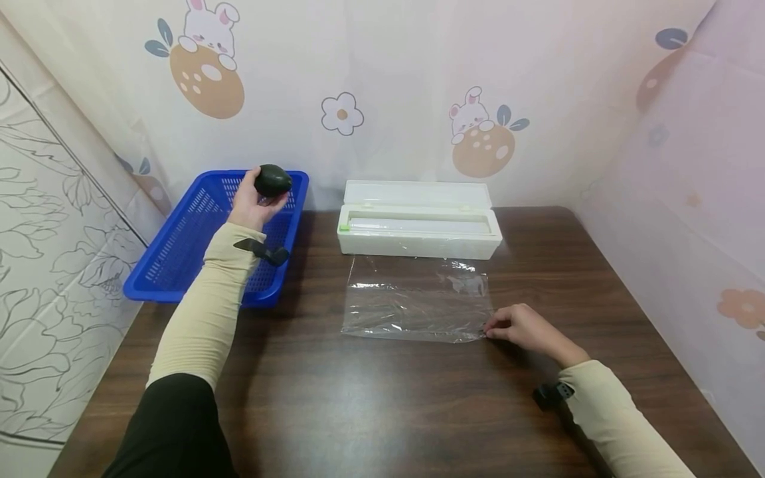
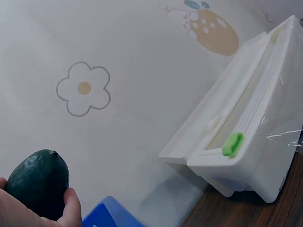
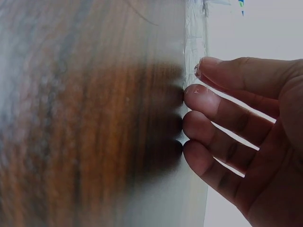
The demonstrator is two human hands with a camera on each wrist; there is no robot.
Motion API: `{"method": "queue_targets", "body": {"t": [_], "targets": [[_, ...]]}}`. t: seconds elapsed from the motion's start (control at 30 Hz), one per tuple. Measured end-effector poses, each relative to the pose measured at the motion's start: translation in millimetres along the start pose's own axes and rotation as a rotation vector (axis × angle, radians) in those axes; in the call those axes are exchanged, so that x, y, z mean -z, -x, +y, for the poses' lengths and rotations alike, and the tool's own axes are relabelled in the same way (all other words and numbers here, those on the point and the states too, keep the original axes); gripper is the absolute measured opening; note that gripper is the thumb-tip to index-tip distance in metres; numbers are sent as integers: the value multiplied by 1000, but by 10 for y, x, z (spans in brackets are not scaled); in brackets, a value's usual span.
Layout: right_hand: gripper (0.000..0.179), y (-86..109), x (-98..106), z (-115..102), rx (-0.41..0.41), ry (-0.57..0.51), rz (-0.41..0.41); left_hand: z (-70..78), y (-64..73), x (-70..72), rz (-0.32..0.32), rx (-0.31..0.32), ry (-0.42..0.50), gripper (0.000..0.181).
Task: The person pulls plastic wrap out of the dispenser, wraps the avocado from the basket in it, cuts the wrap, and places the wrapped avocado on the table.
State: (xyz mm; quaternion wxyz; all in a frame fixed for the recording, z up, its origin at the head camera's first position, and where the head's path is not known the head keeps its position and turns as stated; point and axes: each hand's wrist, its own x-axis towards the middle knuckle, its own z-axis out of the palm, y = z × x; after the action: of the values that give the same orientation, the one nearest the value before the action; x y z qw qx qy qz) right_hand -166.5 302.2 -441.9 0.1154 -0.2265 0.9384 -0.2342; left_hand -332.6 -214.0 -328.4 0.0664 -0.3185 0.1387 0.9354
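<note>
My left hand grips a dark green avocado above the far end of the blue basket. In the left wrist view the thumb and fingers lie around the lower part of the avocado. A sheet of clear plastic wrap stretches forward over the table from a white wrap dispenser. At the sheet's near right corner, my right hand pinches the film between thumb and index finger. Its other fingertips rest at the table surface in the right wrist view.
The dispenser's lid stands up at the back, with a green slider at its left end. A brown wooden table lies under everything. A printed curtain hangs close behind the dispenser and basket.
</note>
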Motion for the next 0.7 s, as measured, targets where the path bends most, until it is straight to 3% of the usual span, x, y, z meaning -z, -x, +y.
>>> {"method": "queue_targets", "body": {"t": [0.7], "targets": [[7,4,0,3,0,4,-1,-141,95,-48,-26,-9,-32,62]]}}
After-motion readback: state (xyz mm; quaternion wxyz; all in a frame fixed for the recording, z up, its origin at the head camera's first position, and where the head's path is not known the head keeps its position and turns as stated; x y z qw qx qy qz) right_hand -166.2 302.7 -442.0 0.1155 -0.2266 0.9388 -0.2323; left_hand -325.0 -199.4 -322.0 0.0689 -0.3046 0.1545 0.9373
